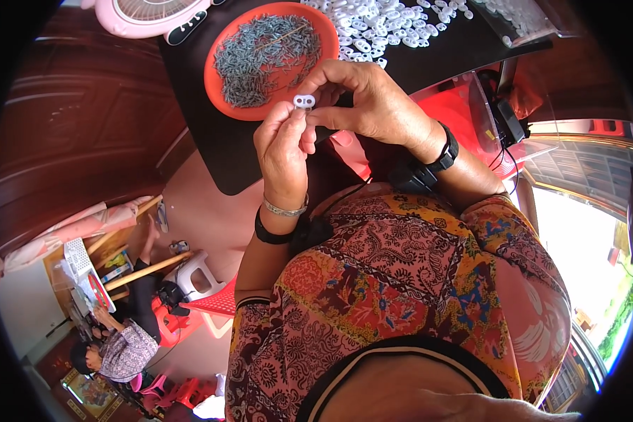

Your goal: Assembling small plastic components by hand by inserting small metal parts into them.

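Both hands meet over the near edge of a black work surface (211, 133). A small white plastic piece with two holes (303, 101) is pinched between the fingertips of my left hand (283, 148) and my right hand (362, 98). Just beyond it sits a round orange tray (221, 91) heaped with several thin grey metal pins (267, 56). A pile of several more white plastic pieces (387, 24) lies further back on the black surface. Both wrists wear dark bands; the left also has a silver bracelet.
A pink fan (148, 14) stands at the far left of the surface. A clear plastic box (520, 21) sits at the far right. Dark wooden panelling (70, 119) fills the left. Another person (123, 348) sits at lower left by red stools (211, 302) and a white stool.
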`<act>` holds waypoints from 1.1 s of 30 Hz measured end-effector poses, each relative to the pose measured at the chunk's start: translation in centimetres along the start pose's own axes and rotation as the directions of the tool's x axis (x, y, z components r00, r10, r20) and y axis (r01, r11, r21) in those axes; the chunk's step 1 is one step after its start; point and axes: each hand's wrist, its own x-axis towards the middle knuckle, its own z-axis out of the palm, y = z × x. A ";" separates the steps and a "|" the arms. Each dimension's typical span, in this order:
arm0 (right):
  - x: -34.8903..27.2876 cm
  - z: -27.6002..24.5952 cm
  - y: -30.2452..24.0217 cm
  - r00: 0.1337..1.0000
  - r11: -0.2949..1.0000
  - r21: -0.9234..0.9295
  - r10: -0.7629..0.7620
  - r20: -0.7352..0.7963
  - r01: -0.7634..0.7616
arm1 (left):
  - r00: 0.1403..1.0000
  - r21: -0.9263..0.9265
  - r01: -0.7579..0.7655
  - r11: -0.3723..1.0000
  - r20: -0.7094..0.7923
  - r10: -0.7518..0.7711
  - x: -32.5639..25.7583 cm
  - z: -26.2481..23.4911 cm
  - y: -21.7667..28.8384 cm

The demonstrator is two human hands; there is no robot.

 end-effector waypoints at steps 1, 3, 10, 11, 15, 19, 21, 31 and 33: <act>0.0 0.0 -0.2 1.000 1.000 -0.017 0.002 -0.014 -0.002 | 1.000 0.000 0.015 1.000 -0.016 -0.015 0.0 0.1 0.1; 0.1 -0.1 0.0 1.000 0.999 -0.038 -0.027 0.000 0.027 | 0.999 -0.015 0.021 1.000 -0.031 -0.021 -0.1 0.1 0.0; 0.0 -0.4 -0.2 0.983 0.967 -0.178 -0.183 0.024 0.184 | 0.998 -0.041 0.050 0.998 -0.036 -0.052 0.1 0.3 -0.1; 0.0 -0.3 -0.2 0.983 0.967 -0.178 -0.183 0.022 0.184 | 0.998 -0.039 0.051 0.998 -0.034 -0.052 0.1 0.4 -0.1; 0.1 0.8 0.0 0.954 0.905 -0.329 -0.297 -0.033 0.271 | 0.998 0.006 0.010 1.000 -0.062 -0.010 0.1 0.8 -0.1; -0.1 1.1 -0.2 0.938 0.856 -0.425 -0.345 -0.043 0.296 | 0.999 0.024 -0.023 0.999 -0.044 0.024 0.1 0.3 -0.5; -0.1 1.0 -0.1 0.948 0.882 -0.382 -0.314 -0.043 0.275 | 0.998 0.013 -0.036 0.999 -0.051 0.036 0.1 0.4 -0.4; 0.0 1.0 0.0 0.962 0.890 -0.380 -0.272 -0.002 0.250 | 0.998 0.010 -0.025 1.000 -0.056 0.026 0.2 0.2 -0.2; 0.0 1.2 0.3 0.963 0.884 -0.395 -0.269 0.009 0.251 | 0.998 -0.002 -0.020 1.000 -0.056 0.020 0.2 0.1 -0.2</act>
